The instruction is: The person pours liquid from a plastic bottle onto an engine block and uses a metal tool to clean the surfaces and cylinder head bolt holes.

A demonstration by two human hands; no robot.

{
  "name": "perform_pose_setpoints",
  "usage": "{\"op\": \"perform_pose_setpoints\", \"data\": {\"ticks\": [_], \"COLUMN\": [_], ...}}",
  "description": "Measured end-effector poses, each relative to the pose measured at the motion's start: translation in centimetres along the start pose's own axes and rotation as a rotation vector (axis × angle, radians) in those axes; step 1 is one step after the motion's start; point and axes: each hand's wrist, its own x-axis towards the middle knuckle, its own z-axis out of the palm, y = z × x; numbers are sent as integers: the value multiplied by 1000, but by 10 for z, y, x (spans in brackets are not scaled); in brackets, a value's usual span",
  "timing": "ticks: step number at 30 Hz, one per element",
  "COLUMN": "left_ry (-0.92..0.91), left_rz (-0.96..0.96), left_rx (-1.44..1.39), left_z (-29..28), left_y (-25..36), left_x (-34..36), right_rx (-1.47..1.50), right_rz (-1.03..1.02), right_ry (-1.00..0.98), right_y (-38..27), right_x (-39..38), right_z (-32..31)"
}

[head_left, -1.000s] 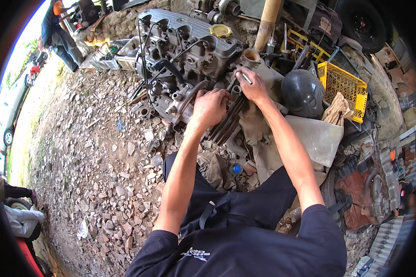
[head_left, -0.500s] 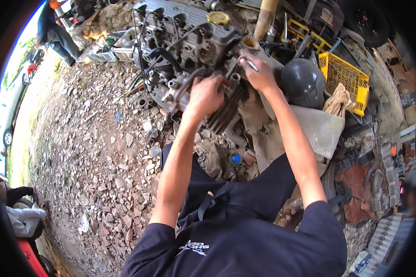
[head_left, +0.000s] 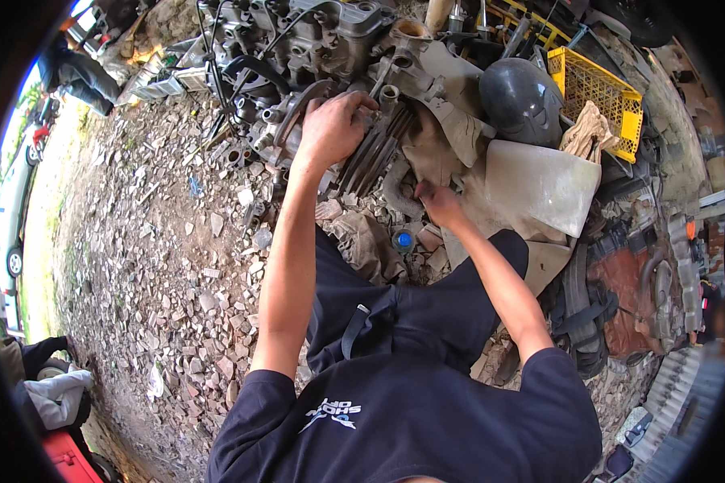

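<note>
A greasy metal engine (head_left: 314,52) lies ahead of me, with cables and a dark hose on it. My left hand (head_left: 330,131) is on its near side beside a curved metal rim, fingers bent around an engine part whose gripped portion they hide. Just right of that hand are dark finned strips (head_left: 370,157) and an upright round metal stub (head_left: 389,95). My right hand (head_left: 441,204) is lower, closed, over cardboard-like sheeting and beside a curved grey pipe (head_left: 396,191). What its fingers hold, if anything, is hidden.
To the right are a dark helmet (head_left: 519,101), a yellow plastic crate (head_left: 596,101), a crumpled tan rag (head_left: 590,133) and a pale sheet (head_left: 544,185). A blue cap (head_left: 404,240) and brown cloth (head_left: 364,245) lie near my knees. Broken stone (head_left: 177,298) covers the ground; a person (head_left: 80,76) stands far left.
My right hand has come down and toward me from the engine; the silvery tool it held there no longer shows. My left hand stays at the engine. The view has shifted slightly.
</note>
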Motion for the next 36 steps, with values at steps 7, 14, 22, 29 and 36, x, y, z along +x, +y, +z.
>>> {"op": "perform_pose_setpoints", "data": {"ticks": [7,14,22,29,36], "left_ry": [66,-9,16,-188,23], "left_rz": [35,10,115,51,-190], "left_rx": [1,-4,182,-28,-512], "left_z": [-2,-5,-2,10,36], "left_y": [0,4,22,69,59], "left_x": [-3,-2,1,20,23], "right_rx": [-347,-246,-29,-41,367], "right_rz": [-338,-33,-209,-398,-298], "right_ry": [-440,-193,273,349,406], "right_y": [24,15,-141,-238,-196], "right_x": [-49,-22,40,74,98], "right_z": [54,21,-146,-202,-185]}}
